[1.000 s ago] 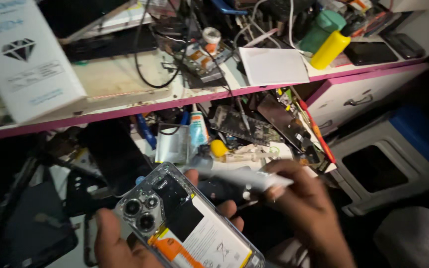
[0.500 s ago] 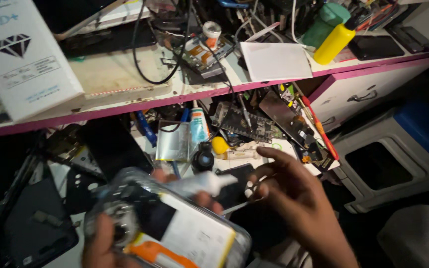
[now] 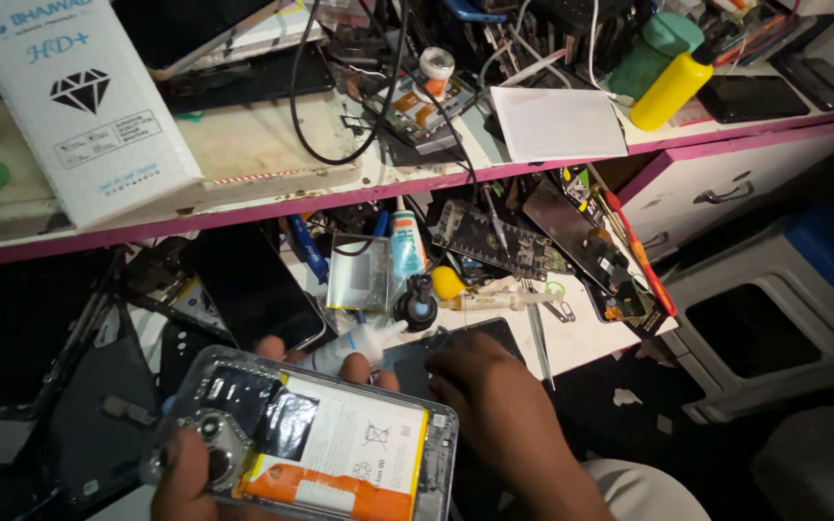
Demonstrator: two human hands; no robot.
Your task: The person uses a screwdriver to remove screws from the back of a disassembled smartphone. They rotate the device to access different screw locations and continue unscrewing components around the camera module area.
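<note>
Since before: my right hand [image 3: 504,405] has dropped from mid-air to the drawer, and the white tube [image 3: 349,344] it carried now lies behind the phone [image 3: 320,449].
Left hand [image 3: 195,473]: clamped on the phone's lower left corner, thumb beside the camera block [image 3: 212,446], fingertips curling over the far edge.
Right hand: knuckles up, fingers reaching toward a dark slab [image 3: 475,338] in the drawer; I cannot tell whether they are closed on anything.
Phone: tilted in front of me, back cover off, white battery [image 3: 354,439] and orange strip [image 3: 330,487] exposed.
Done so far: by my reading the phone is already opened and the battery is seated in the frame.
Left to do: no back cover is on it, so closing up looks outstanding.
Drawer: blue-capped tube [image 3: 405,246], yellow-tipped syringe [image 3: 489,299], circuit board [image 3: 494,241], tweezers [image 3: 538,333].
Shelf [image 3: 243,154]: white box [image 3: 79,106], yellow bottle [image 3: 670,87], cables.
</note>
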